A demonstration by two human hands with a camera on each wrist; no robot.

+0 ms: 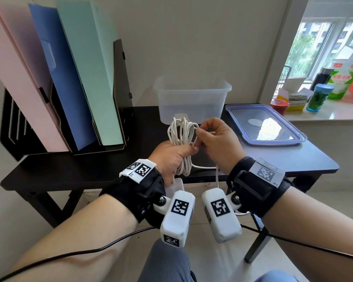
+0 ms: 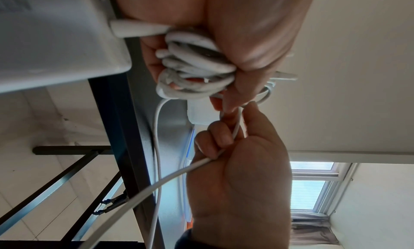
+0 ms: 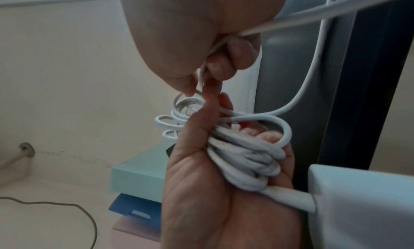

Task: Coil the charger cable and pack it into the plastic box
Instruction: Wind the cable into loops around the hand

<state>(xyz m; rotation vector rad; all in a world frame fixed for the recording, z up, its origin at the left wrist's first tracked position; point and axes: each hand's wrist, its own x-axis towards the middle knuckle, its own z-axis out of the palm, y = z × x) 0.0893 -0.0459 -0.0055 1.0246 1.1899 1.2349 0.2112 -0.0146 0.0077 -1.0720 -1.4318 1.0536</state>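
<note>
The left hand (image 1: 169,157) has a closed grip around a bundle of white charger cable (image 1: 181,135), the fingers curled round the middle of the loops so that loop ends stand above the fist and hang below it. In the left wrist view the coils (image 2: 192,67) are packed tight under the curled fingers. The white charger block (image 3: 358,205) sits at the heel of this hand, its lead entering the bundle directly (in the head view only a corner of the block shows below the wrist).

The right hand (image 1: 216,143) is just beside the left, touching it at the fingertips. Its grip is also closed: thumb and forefinger pinch a single free strand of the cable (image 2: 237,127), which runs through the curled fingers and out below the palm. From there the loose length (image 1: 217,176) drops past the front edge of the bench (image 1: 69,176).

Both hands are held above the near edge of the bench, in front of the plastic box (image 1: 192,98). The box stands open and upright at the back of the bench, against the wall. Its blue-rimmed lid (image 1: 263,125) lies flat to the right of it.

At the left of the bench a black file rack (image 1: 122,82) holds pink, blue and green folders (image 1: 49,78). Bottles and cartons (image 1: 322,92) stand on the windowsill at far right.
</note>
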